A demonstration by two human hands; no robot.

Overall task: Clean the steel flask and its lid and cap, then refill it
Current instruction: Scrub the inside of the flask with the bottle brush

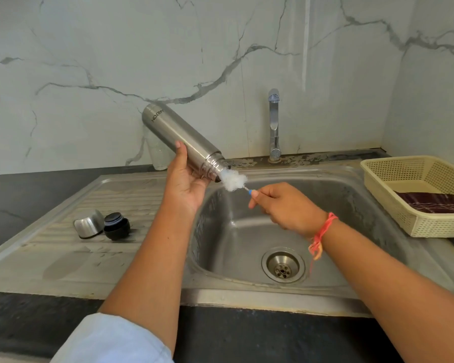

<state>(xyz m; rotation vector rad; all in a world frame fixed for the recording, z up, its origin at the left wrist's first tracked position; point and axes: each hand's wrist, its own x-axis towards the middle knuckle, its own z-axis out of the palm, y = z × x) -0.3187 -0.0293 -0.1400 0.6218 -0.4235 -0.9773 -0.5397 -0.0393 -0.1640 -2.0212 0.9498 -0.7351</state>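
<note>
My left hand (186,179) grips the steel flask (178,137) near its threaded neck, tilted with the open mouth pointing down-right over the sink (247,231). My right hand (283,205) pinches the handle of a bottle brush (233,180), whose white bristle head sits just outside the flask's mouth. The steel cap (88,224) and the black inner lid (116,226) lie side by side on the drainboard to the left.
A chrome tap (274,124) stands behind the basin, with no water running. A cream plastic basket (419,195) with a dark cloth in it sits at the right. A clear glass (159,155) stands against the marble wall behind the flask.
</note>
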